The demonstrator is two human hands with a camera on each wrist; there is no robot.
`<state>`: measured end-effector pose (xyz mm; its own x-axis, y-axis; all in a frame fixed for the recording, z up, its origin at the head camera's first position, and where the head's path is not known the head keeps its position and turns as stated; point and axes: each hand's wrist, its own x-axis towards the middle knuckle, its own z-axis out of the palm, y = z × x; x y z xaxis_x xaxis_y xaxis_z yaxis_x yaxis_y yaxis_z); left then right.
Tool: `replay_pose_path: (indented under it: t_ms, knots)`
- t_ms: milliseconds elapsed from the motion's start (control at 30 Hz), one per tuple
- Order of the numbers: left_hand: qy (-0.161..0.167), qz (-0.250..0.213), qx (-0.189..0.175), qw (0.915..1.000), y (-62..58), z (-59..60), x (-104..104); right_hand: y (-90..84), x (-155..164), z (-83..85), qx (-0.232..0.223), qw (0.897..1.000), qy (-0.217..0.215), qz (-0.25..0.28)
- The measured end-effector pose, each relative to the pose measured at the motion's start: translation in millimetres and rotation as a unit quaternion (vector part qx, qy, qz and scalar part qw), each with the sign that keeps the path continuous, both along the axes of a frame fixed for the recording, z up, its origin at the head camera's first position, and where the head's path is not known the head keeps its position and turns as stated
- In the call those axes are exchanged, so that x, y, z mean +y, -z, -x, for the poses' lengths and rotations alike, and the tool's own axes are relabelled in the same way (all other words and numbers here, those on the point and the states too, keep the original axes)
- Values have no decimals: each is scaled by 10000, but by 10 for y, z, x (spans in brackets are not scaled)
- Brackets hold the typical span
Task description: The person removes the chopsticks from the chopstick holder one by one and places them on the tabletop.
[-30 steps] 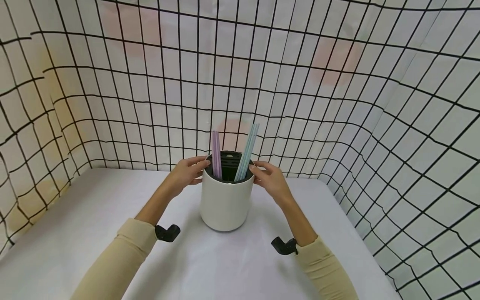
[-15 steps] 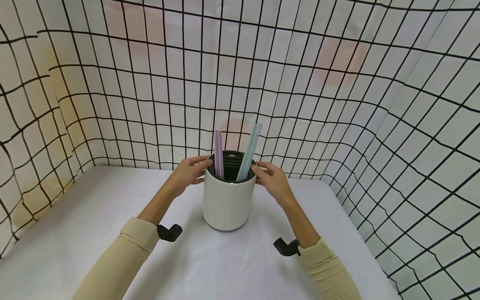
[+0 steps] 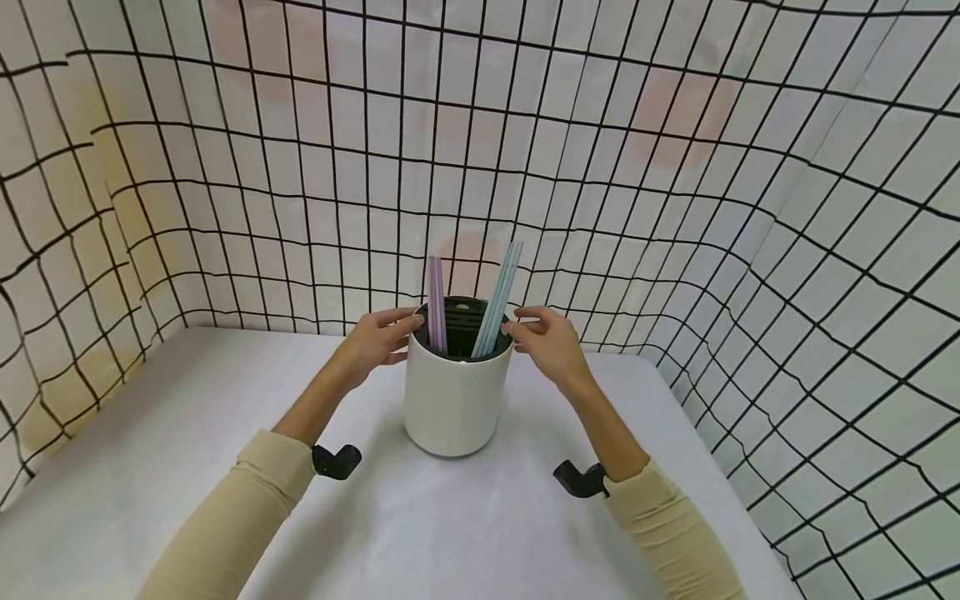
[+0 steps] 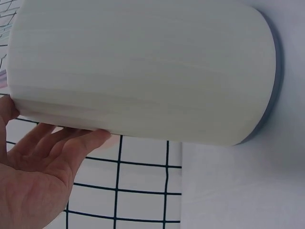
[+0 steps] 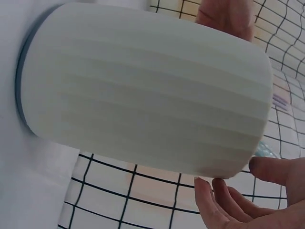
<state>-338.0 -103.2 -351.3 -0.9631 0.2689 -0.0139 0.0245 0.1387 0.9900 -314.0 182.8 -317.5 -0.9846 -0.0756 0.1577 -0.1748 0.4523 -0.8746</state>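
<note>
A round white utensil holder with a black slotted insert stands upright on the table. Thin purple sticks rise from its left side, and light blue sticks lean rightward from the other side. My left hand grips the rim, thumb on the edge and fingers against the outer wall. In the left wrist view, that wall hides part of the fingers. At the opposite rim is my right hand, its thumb near the edge and its fingers loosened beside the wall.
A white cloth covers the table. Black wire grid panels with white sheeting behind enclose the back and both sides, close behind the holder. A black wrist camera sits at each sleeve cuff.
My right hand has shifted slightly right and its fingers have eased off the rim. The left hand keeps its grip. The holder stays in place on the table.
</note>
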Motion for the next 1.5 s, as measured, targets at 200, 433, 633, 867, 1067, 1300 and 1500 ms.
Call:
replay_pose_path:
  t_ms: [200, 433, 633, 867, 1067, 1300, 1500]
  knots:
    - [-23, 6, 58, 10000, -16, 3, -1, -221, -6, -30, 92, 9999, 7, 56]
    - [0, 12, -13, 10000, -25, -11, -10, -369, -73, -24, 7, 9996, -78, 268]
    - [-14, -83, 26, 10000, -14, 13, 18, -370, -77, 25, -125, 9987, -156, 473]
    - [-54, -107, -8, 9999, -26, 3, 15, -322, -98, 41, -246, 9968, -179, 745]
    - [-52, -148, -18, 9999, -22, -8, 8, -282, -111, 48, -297, 9957, -217, 849]
    - [-59, -205, 18, 9998, -10, -18, 31, -214, -85, 47, -214, 9958, -221, 859]
    - [-110, -236, 64, 9996, -4, -22, 34, -167, -89, 53, -119, 9949, -224, 979]
